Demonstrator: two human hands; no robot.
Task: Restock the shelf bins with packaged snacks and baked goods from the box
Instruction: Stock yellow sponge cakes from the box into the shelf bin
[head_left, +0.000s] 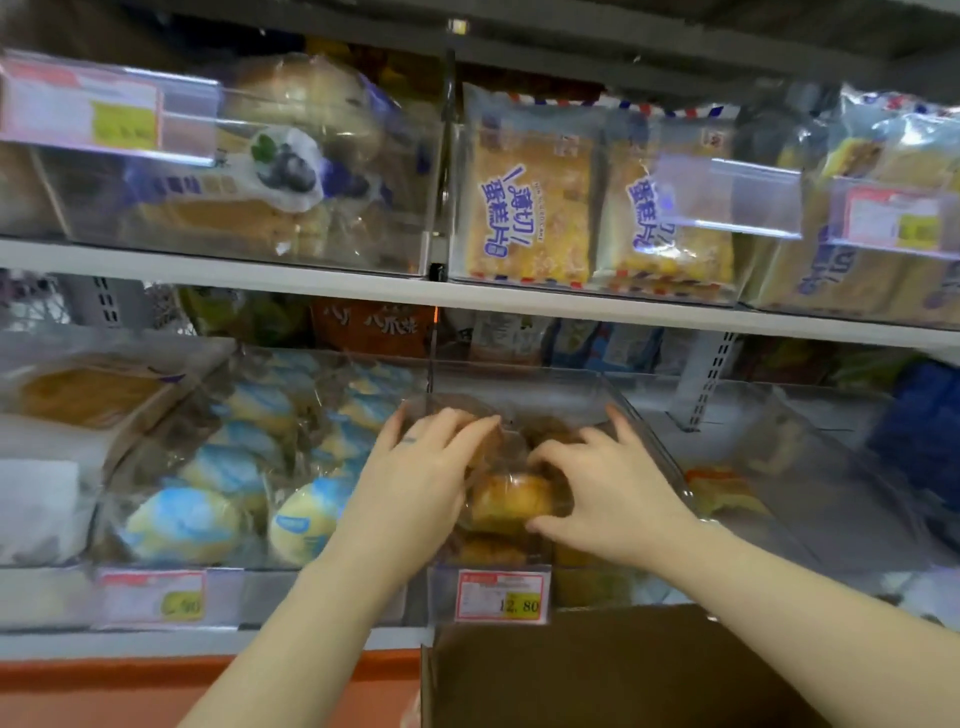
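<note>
Both hands reach into one clear bin (657, 447) on the lower shelf and hold a pack of pastries (511, 501) between them. The left hand (431, 467) lies over the pack's left side, its fingers bent down over the clear wrapper. The right hand (613, 499) grips the pack's right side, with the thumb at the near edge and the fingers curled over the far edge, while one finger points up along the bin's right wall. The pack holds golden-brown baked pieces in clear wrapping and sits inside the bin, on top of more packs of the same kind.

A red-and-white price tag (501, 596) reading 12.80 hangs on the near face of this bin. Just below it, at the near edge of the view, stands a brown cardboard box (597, 675); what it contains cannot be made out.

In the next bin to the left lie round buns (223, 470) in blue-and-yellow wrappers. Above, past a white shelf board (311, 283), the upper shelf carries two more clear bins. The left one holds a blueberry bread bag (288, 166). The right one holds sliced cake packs (530, 208) standing upright with blue lettering.
</note>
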